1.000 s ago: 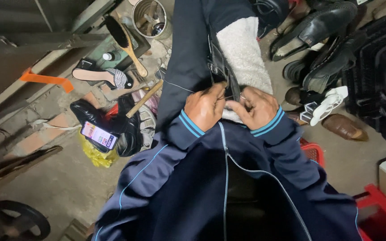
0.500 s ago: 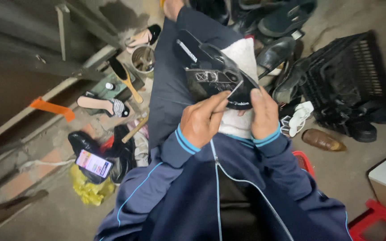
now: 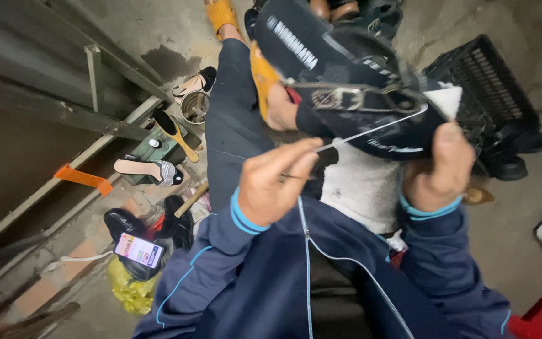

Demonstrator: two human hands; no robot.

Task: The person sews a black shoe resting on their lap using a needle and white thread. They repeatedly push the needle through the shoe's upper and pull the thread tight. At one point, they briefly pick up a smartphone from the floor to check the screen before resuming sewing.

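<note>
A black sandal (image 3: pixel 352 94) with a metal buckle and straps is lifted up over my lap. My right hand (image 3: pixel 441 169) grips its near edge from below. A thin needle or awl (image 3: pixel 371 130) is pinched between the fingers of my left hand (image 3: pixel 274 182), its shaft lying against the sandal's sole edge. A white fleecy cloth (image 3: pixel 362 185) covers my thigh under the sandal. Both arms wear dark blue sleeves with light blue cuffs.
On the concrete floor to the left lie a wooden-handled brush (image 3: pixel 174 132), a metal tin (image 3: pixel 194 107), a pale heeled sandal (image 3: pixel 148 169), black shoes (image 3: pixel 180 220), a phone (image 3: pixel 138 250) and a yellow bag (image 3: pixel 130 292). A black crate (image 3: pixel 481 85) with shoes stands right.
Both hands have raised the sandal from my lap toward the camera. My left hand has drawn the needle out and away to the left. The view has tilted up.
</note>
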